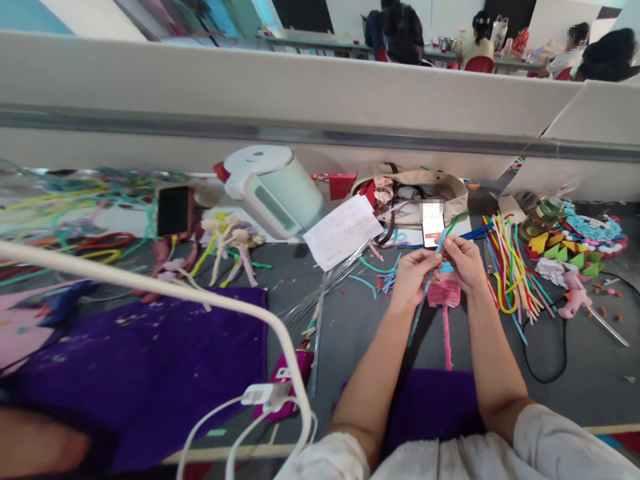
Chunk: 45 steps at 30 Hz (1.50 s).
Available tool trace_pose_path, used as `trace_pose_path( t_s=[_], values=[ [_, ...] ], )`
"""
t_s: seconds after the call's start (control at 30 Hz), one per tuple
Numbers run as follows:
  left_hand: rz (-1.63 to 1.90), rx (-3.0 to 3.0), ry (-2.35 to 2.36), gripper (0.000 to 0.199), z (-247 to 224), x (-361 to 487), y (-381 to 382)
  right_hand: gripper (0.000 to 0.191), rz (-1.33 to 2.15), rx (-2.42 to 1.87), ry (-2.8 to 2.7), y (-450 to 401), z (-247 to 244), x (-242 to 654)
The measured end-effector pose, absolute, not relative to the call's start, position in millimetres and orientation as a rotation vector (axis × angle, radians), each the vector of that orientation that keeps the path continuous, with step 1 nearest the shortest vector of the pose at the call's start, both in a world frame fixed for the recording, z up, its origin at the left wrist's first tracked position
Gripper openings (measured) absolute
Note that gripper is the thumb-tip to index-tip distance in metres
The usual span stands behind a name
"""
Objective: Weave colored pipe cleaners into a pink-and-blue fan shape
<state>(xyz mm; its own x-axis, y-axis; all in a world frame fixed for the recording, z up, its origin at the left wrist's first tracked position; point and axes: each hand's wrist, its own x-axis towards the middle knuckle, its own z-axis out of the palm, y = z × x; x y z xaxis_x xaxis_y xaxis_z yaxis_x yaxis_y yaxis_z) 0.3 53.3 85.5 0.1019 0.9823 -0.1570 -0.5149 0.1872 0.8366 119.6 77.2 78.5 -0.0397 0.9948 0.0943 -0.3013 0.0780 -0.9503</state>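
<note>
Both my hands meet over a blue pipe cleaner, its lower end hanging down past my left wrist. My left hand pinches it between thumb and fingers. Close beside, my right hand has its fingers closed on the upper part of the same strand. Beneath them on the table lies a pink piece made of rows of pipe cleaner, with blue rows at its top and a pink stem running toward me. A lit phone stands just behind my hands.
Colourful pipe cleaners and a pink glue gun with its cord lie to the right. A white kettle-like container, a paper sheet and a canvas bag stand behind. A white tube crosses the left foreground over purple cloth.
</note>
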Motion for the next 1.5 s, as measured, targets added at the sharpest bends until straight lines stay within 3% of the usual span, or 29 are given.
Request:
trace_pose_path(
  t_s=[0.3,0.53,0.73,0.87,1.0,1.13,1.2,1.5],
  values=[
    [1.252,0.892,1.005,0.045,74.9,-41.5,68.6,0.032,1.165,-0.924,-0.651,88.6,71.1,147.1],
    [1.428,0.671,1.003,0.024,58.5,-76.5,85.7,0.031,1.097,-0.932,-0.451,99.7,53.0,177.4],
    [1.278,0.634,0.856,0.044,56.5,-59.1,84.7,0.027,1.095,-0.952,-0.403,102.2,50.5,178.7],
    [1.411,0.487,0.839,0.021,54.9,-47.7,87.2,0.027,1.123,-0.963,-0.523,100.4,49.9,177.6],
    [1.513,0.33,0.914,0.006,51.3,-42.9,92.1,0.037,1.162,-0.925,-0.693,96.3,54.6,180.7],
    [1.541,0.237,0.951,0.008,48.7,-43.1,94.5,0.065,1.191,-0.981,-0.752,94.1,57.5,187.3],
    [1.532,0.213,0.952,0.009,47.9,-43.4,94.9,0.068,1.254,-0.995,-0.788,92.4,57.2,186.9],
    [1.457,0.401,1.062,0.017,44.9,-59.4,93.7,0.037,1.619,-1.025,-1.378,88.7,42.1,145.8]
  ],
)
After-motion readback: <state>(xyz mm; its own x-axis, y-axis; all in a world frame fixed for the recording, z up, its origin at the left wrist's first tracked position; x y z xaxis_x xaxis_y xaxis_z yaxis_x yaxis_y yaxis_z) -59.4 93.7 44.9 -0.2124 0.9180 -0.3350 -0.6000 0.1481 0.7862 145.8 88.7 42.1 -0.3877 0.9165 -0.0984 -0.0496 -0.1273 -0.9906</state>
